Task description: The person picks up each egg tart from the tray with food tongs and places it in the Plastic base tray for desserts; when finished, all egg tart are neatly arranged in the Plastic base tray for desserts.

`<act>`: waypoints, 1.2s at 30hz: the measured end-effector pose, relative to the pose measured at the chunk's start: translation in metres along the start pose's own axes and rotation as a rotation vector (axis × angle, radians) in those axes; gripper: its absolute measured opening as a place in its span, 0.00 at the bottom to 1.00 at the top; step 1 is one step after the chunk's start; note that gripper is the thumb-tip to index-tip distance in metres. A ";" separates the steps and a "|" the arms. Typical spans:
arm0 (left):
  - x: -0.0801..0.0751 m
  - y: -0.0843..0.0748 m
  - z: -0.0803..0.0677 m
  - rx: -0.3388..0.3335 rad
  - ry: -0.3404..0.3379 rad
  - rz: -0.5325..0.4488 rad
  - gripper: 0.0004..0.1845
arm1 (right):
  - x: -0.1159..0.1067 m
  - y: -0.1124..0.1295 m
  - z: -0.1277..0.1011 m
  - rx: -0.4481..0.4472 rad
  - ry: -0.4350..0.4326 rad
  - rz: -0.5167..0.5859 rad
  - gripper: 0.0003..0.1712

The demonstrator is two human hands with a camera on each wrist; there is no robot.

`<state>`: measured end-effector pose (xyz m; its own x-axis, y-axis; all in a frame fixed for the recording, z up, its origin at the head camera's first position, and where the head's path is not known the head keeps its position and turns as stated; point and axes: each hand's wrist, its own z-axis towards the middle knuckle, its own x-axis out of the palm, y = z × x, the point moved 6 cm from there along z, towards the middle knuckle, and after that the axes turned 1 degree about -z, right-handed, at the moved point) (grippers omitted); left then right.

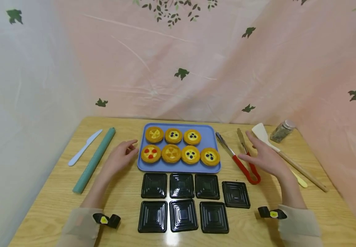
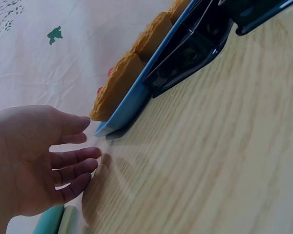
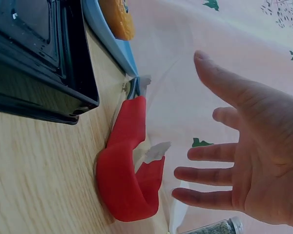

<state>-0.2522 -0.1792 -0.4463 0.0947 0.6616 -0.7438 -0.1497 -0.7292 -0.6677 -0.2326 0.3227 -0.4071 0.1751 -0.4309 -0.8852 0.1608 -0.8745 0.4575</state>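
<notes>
A blue tray (image 1: 178, 167) holds several tarts, among them one with red toppings (image 1: 151, 153) and others dotted dark blue (image 1: 191, 154). Just off the tray's left edge is my left hand (image 1: 123, 156), its fingers loosely bent and nothing in it; the left wrist view shows the fingertips (image 2: 90, 155) close to the tray's corner. My right hand (image 1: 265, 156) is held over the red-handled tongs (image 1: 242, 168), thumb and fingers spread, with nothing in it. In the right wrist view a gap shows between that hand and the tongs' red handle (image 3: 122, 180).
In front of the tray, several black square plastic trays (image 1: 154, 185) lie in two rows. At left are a teal rolling pin (image 1: 95, 159) and a pale knife (image 1: 85, 147). To the right lie a wooden-handled spatula (image 1: 289, 156), a yellow-handled utensil (image 1: 301, 180) and a tilted spice jar (image 1: 283, 131).
</notes>
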 end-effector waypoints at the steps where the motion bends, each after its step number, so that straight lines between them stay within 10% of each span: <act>1: 0.000 0.000 0.001 0.002 0.003 0.008 0.26 | 0.001 0.000 0.001 -0.007 0.005 -0.004 0.61; 36: 0.001 -0.008 0.009 0.122 0.096 0.115 0.27 | 0.022 0.001 0.001 0.064 0.137 -0.120 0.70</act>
<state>-0.2599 -0.1717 -0.4414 0.1623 0.5510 -0.8186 -0.2823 -0.7689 -0.5736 -0.2297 0.3116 -0.4263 0.2894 -0.2923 -0.9115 0.1275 -0.9320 0.3393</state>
